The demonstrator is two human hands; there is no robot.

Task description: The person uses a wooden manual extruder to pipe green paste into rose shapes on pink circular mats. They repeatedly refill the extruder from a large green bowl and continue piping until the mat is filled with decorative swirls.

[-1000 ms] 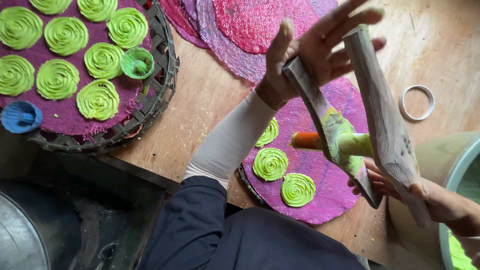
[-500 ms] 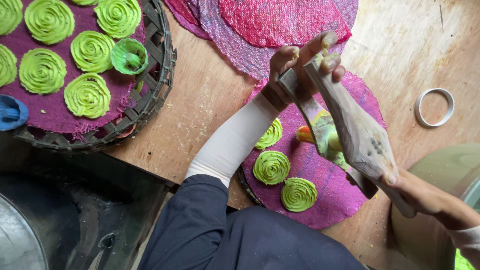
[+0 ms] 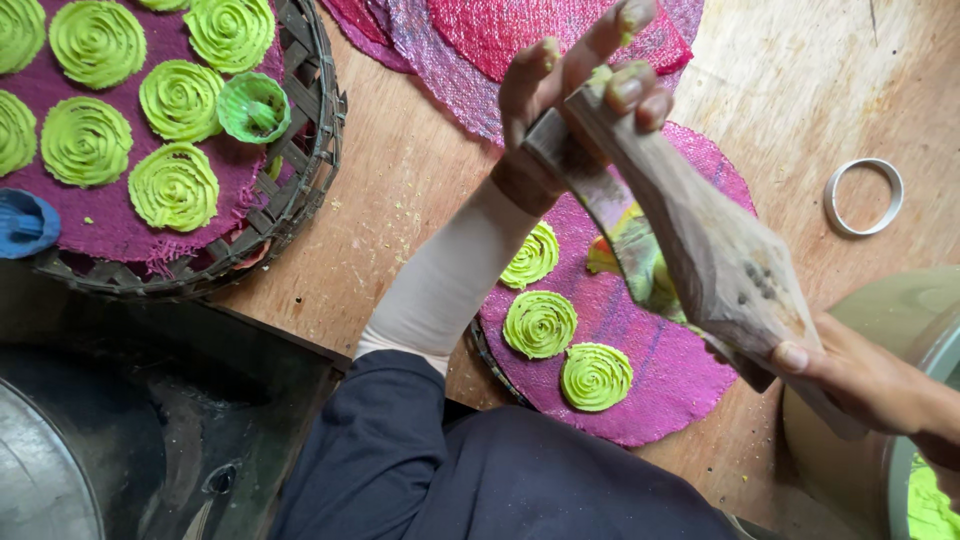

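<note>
We are gripping a wooden hand press (image 3: 690, 235) with both hands: our left hand (image 3: 575, 95) is wrapping its dough-smeared fingers around the far ends of the two wooden handles, and our right hand (image 3: 860, 375) is clasping the near end, thumb pressing on top. The press is hanging tilted above a round magenta woven mat (image 3: 640, 330), its green-stained barrel (image 3: 635, 255) pointing down between our hands. Just under our left forearm, three green dough spirals (image 3: 540, 322) are lying on that mat, close together. As we see it, the squeeze could be going wrong in a few ways: the tilted press could be dropping a strand off centre so that a new spiral is touching or smearing one already laid, and the sticky dough on our left fingers could be letting the handles slip. Beyond our left hand, more pink and purple mats (image 3: 560, 30) are overlapping one another. To the left of our left arm, a woven basket tray (image 3: 310, 150) is carrying a purple cloth with many finished spirals, a small green cup (image 3: 253, 106) and a blue lid (image 3: 25, 222). Past our right hand a metal ring (image 3: 864, 196) is lying flat, and a pale green tub (image 3: 900, 420) is standing beside that wrist. The wooden desk (image 3: 400, 200) is scuffed and speckled with dough crumbs; something dark and metallic is sitting at the lower left.
</note>
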